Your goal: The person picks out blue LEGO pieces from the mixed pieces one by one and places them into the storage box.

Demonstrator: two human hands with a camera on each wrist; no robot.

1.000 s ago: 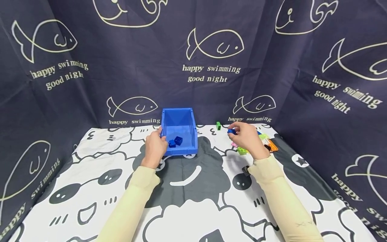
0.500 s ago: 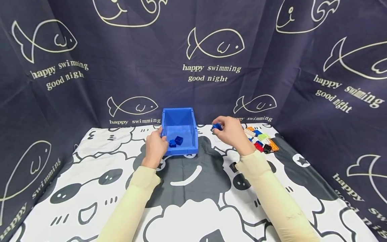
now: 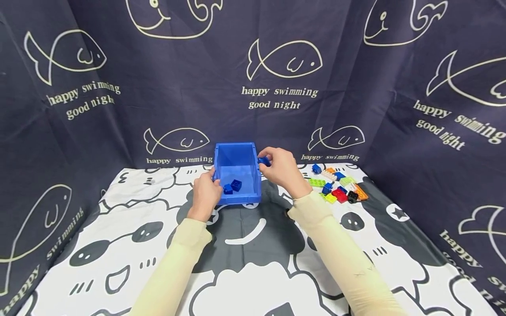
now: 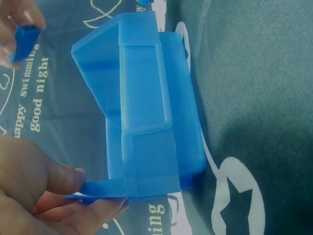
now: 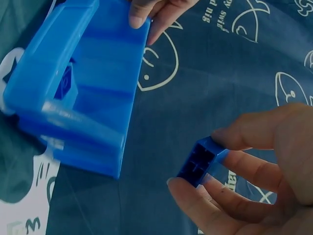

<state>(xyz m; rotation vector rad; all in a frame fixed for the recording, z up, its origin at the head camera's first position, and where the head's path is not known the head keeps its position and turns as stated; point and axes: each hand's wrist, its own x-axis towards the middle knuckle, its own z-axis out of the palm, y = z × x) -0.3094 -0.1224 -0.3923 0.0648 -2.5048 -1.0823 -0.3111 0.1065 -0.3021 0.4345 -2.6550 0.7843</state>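
Observation:
A blue open-topped bin (image 3: pixel 239 199) stands near the back of the table with two blue building bricks (image 3: pixel 236 185) on its floor. My left hand (image 3: pixel 206 193) grips the bin's left side wall; in the left wrist view the thumb lies on one face and the fingers on the other. Just beyond the bin's right rim, my right hand (image 3: pixel 281 169) pinches another blue brick (image 5: pixel 201 160) between thumb and fingertips. The right wrist view shows that brick's hollow underside, held apart from the bin wall.
To the right lies a loose group of bricks: several blue, a red brick (image 3: pixel 340 195), a black brick (image 3: pixel 353 196), a lime green brick (image 3: pixel 317 182) and an orange piece (image 3: pixel 361 192). A dark fish-print curtain (image 3: pixel 280 127) hangs behind the patterned tablecloth (image 3: pixel 253 289).
Carrying the blue brick, my right hand has moved left from beside the loose bricks to the bin's right rim. My left hand keeps its grip on the bin.

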